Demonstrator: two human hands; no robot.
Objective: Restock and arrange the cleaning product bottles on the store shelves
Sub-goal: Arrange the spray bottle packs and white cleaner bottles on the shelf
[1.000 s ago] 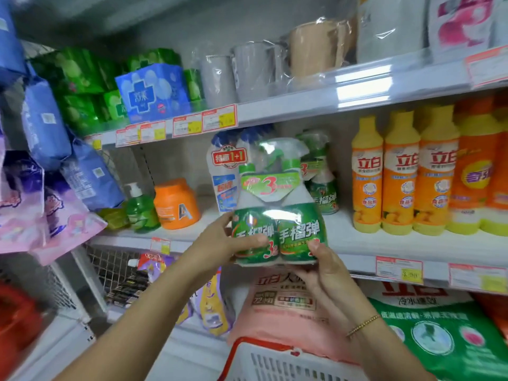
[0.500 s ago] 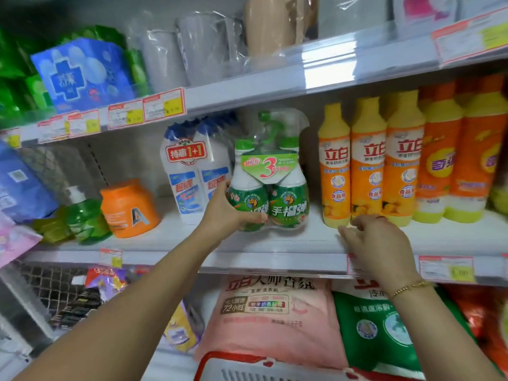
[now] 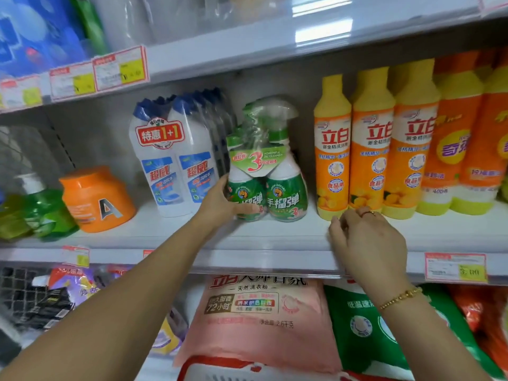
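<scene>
The green spray twin-pack (image 3: 268, 188) stands upright on the shelf (image 3: 275, 243), between white bottles (image 3: 170, 166) and orange bottles (image 3: 332, 149) — the left hand (image 3: 220, 202) grips its lower left side; the right hand (image 3: 365, 243), loosely curled, holds nothing.

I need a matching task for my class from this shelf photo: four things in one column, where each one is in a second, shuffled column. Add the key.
Column A
1. green spray twin-pack
2. orange tub
3. right hand
4. pink bag

Column B
a. below the middle shelf
b. gripped by the left hand
c. left of the white blue-capped bottles
d. at that shelf's front edge, in front of the yellow-capped bottles

Pairs: 1-b, 2-c, 3-d, 4-a
</scene>
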